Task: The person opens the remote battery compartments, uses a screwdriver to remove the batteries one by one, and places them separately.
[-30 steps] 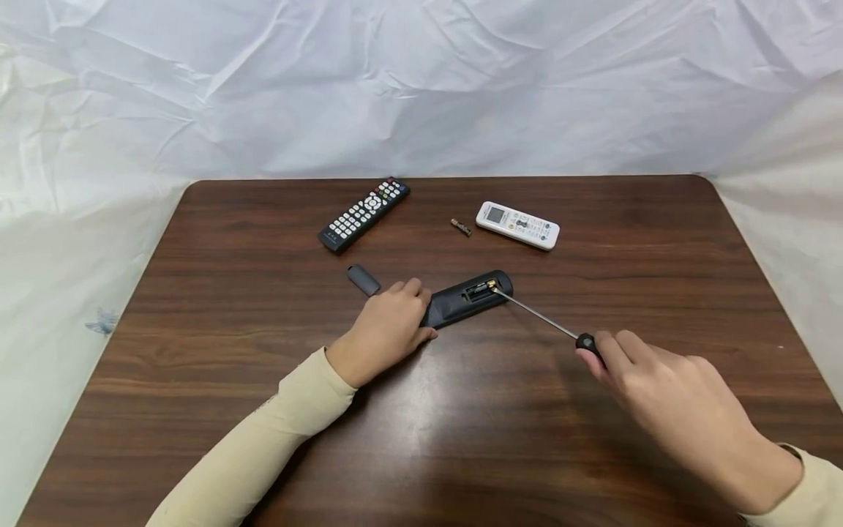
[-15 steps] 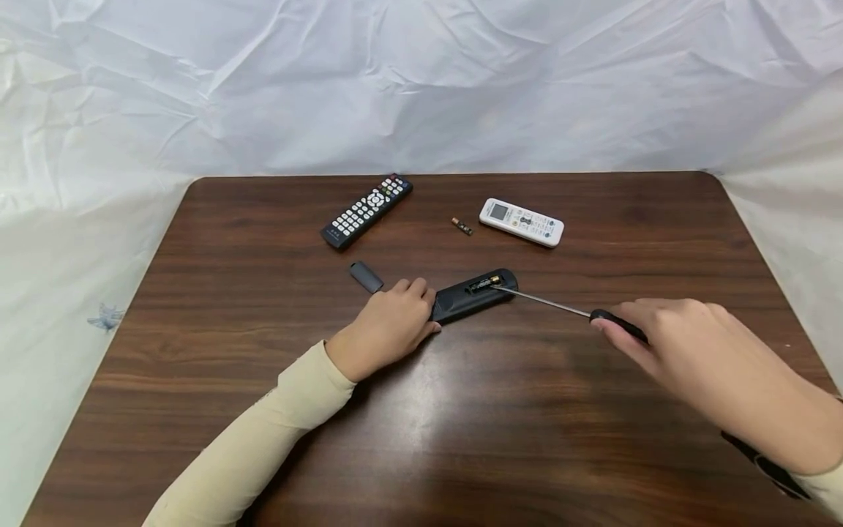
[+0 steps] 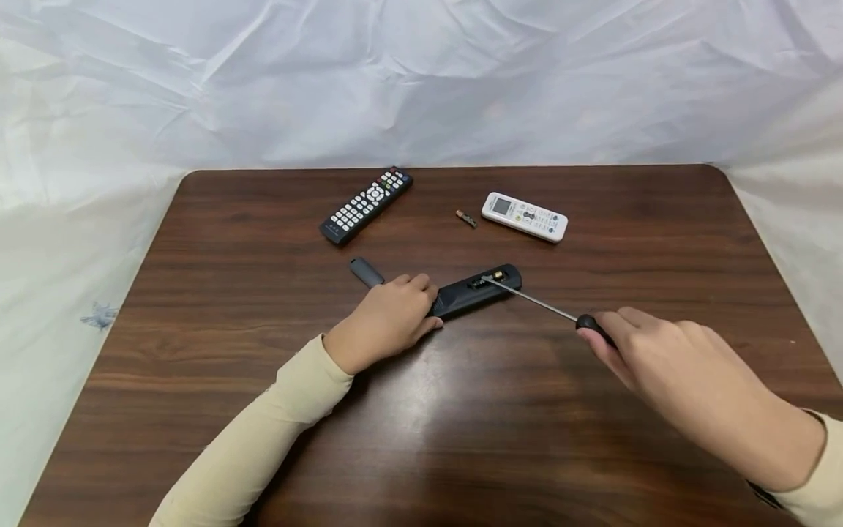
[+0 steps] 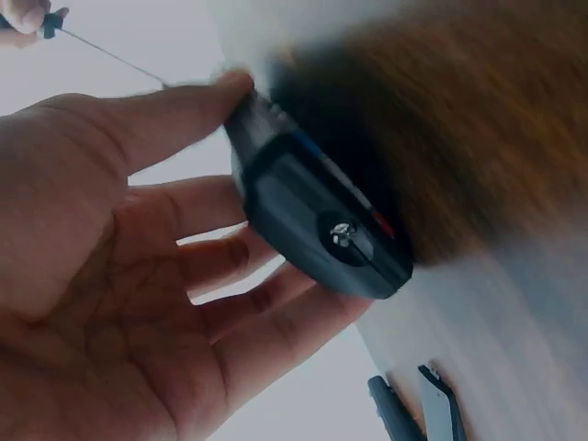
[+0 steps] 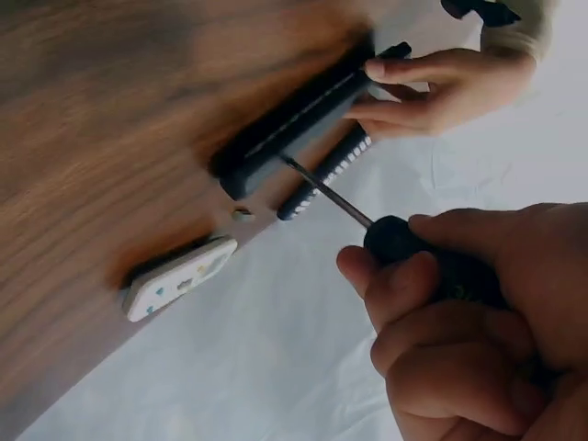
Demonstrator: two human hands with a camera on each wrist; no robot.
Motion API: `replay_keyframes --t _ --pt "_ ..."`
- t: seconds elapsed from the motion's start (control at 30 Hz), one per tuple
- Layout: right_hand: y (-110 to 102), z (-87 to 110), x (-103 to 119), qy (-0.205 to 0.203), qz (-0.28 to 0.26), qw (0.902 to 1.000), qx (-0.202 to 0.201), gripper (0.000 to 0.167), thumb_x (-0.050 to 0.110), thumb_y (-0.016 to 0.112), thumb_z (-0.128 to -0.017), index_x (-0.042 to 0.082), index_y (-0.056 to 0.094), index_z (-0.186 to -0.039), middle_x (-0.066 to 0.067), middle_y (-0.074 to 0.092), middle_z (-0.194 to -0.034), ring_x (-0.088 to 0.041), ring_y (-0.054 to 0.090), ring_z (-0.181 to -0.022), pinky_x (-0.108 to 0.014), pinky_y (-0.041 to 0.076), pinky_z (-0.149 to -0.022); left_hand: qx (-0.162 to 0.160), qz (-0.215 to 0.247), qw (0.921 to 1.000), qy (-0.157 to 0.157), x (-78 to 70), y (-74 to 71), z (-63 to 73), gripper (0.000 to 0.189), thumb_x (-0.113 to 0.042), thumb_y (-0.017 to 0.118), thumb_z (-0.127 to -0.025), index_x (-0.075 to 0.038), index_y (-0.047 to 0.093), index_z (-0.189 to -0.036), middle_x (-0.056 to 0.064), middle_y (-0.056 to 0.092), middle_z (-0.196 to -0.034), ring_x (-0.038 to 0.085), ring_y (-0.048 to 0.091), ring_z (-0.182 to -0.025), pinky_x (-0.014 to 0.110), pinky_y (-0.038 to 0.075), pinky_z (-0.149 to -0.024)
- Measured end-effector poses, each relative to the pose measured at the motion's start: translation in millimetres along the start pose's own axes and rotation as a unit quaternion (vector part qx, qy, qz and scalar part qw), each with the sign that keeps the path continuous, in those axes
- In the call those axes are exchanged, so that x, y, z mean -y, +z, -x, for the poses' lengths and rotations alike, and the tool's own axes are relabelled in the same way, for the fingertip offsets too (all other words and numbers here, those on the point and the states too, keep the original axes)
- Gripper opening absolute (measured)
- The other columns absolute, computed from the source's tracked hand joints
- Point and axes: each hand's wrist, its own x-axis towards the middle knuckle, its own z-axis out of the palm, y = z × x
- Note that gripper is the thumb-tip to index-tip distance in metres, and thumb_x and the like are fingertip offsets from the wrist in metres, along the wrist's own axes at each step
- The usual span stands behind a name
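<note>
My left hand (image 3: 395,318) grips the near end of a black remote control (image 3: 457,296), which lies button side down with its battery compartment uncovered. In the left wrist view, thumb and fingers pinch the remote's sides. A battery (image 3: 498,276) with a gold end sits in the compartment. My right hand (image 3: 691,384) holds a screwdriver (image 3: 536,300) by its black handle, fingers curled round it in the right wrist view. The screwdriver's tip is at the battery compartment; whether it touches the battery I cannot tell. A dark battery cover (image 3: 366,271) lies just beyond my left hand.
Farther back on the brown table (image 3: 263,293) lie a black remote with white buttons (image 3: 366,206), a loose battery (image 3: 466,218) and a white remote (image 3: 525,217). White cloth (image 3: 421,88) hangs behind the table's far edge.
The screwdriver's tip has shifted left, from the battery's gold end toward the middle of the compartment. My right hand swung right, then came back left. My left hand keeps its hold on the remote.
</note>
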Motion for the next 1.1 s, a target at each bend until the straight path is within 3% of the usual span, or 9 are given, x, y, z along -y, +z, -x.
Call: replay_keyframes --t 0.07,0.17,0.3,0.47,0.57,0.67,0.77,0.87,1.1 --pt "-0.3 0.2 -0.6 0.011 0.002 0.9999 0.005 0.066 0.054 0.021 -0.115 0.015 0.044 -0.066 0.009 0.032 -0.057 -0.006 0.023 -0.045 -0.030 0.021 -0.039 0.018 0.010 0.9997 -0.009 0.5 -1.7 -1.3 0.042 -0.041 0.068 -0.104 -0.007 0.070 -0.128 0.007 0.065 -0.113 0.026 0.063 -0.098 0.044 0.061 -0.078" --pt "-9.4 -6.1 -8.1 0.040 -0.005 0.9980 0.047 0.055 0.044 0.044 -0.114 0.018 0.042 -0.066 0.010 0.030 -0.057 -0.007 0.026 -0.048 -0.031 0.024 -0.043 0.028 0.015 0.9995 -0.010 0.7 -1.7 -1.4 0.044 -0.042 0.068 -0.104 -0.007 0.069 -0.131 0.008 0.064 -0.114 0.027 0.063 -0.098 0.044 0.061 -0.078" --pt "-24.1 -17.0 -17.6 0.074 -0.003 0.9888 0.130 0.044 0.024 0.069 -0.103 0.022 0.045 -0.066 0.011 0.033 -0.057 -0.008 0.030 -0.050 -0.030 0.027 -0.048 0.019 0.007 0.9998 -0.007 0.1 0.7 -0.4 0.046 -0.043 0.068 -0.104 -0.007 0.069 -0.133 0.008 0.065 -0.112 0.026 0.063 -0.095 0.042 0.061 -0.077" --pt "-35.0 -33.7 -27.2 0.108 0.009 0.9643 0.242 0.033 0.029 0.068 -0.105 0.019 0.064 -0.074 0.011 0.048 -0.057 -0.009 0.043 -0.049 -0.036 0.037 -0.048 -0.003 0.004 1.0000 -0.007 -0.6 2.2 -1.8 0.047 -0.045 0.070 -0.102 -0.008 0.069 -0.132 0.007 0.065 -0.113 0.026 0.065 -0.098 0.042 0.061 -0.077" --pt "-32.0 -43.5 -28.0 0.108 0.001 0.9568 0.270 0.031 0.029 0.067 -0.106 0.016 0.067 -0.077 0.009 0.052 -0.059 -0.011 0.047 -0.050 -0.039 0.040 -0.049 -0.003 -0.001 0.9999 -0.010 -0.5 2.5 -0.8 0.049 -0.045 0.070 -0.102 -0.007 0.069 -0.134 0.007 0.066 -0.116 0.026 0.066 -0.102 0.042 0.062 -0.078" --pt "-26.4 -41.6 -22.9 0.101 -0.011 0.9633 0.248 0.039 0.025 0.067 -0.106 0.017 0.055 -0.069 0.007 0.044 -0.057 -0.011 0.041 -0.049 -0.036 0.036 -0.048 -0.009 -0.009 0.9999 -0.007 -1.1 2.3 0.6 0.049 -0.044 0.071 -0.102 -0.006 0.069 -0.133 0.008 0.067 -0.114 0.026 0.066 -0.099 0.042 0.062 -0.078" --pt "-22.8 -27.8 -16.8 0.081 -0.017 0.9797 0.182 0.045 0.021 0.068 -0.104 0.020 0.043 -0.066 0.009 0.034 -0.057 -0.008 0.032 -0.050 -0.031 0.029 -0.048 -0.020 -0.016 0.9997 0.003 -2.1 1.8 0.3 0.048 -0.043 0.071 -0.102 -0.005 0.070 -0.132 0.008 0.067 -0.112 0.026 0.065 -0.095 0.041 0.062 -0.076" --pt "-18.0 -16.1 -14.0 0.051 -0.024 0.9918 0.115 0.044 0.021 0.067 -0.105 0.022 0.043 -0.067 0.013 0.029 -0.059 -0.003 0.026 -0.053 -0.027 0.025 -0.048 -0.025 -0.022 0.9994 0.008 -2.5 1.4 0.1 0.049 -0.043 0.071 -0.102 -0.004 0.070 -0.131 0.008 0.067 -0.112 0.025 0.065 -0.093 0.041 0.062 -0.075" --pt "-7.6 -11.4 -14.3 -0.012 -0.037 0.9992 0.012 0.060 0.051 0.029 -0.115 0.020 0.046 -0.067 0.015 0.030 -0.060 0.002 0.022 -0.053 -0.024 0.023 -0.043 -0.030 -0.023 0.9993 0.001 -2.1 2.7 2.2 0.050 -0.042 0.073 -0.101 -0.004 0.070 -0.132 0.009 0.067 -0.111 0.026 0.066 -0.093 0.040 0.062 -0.074"
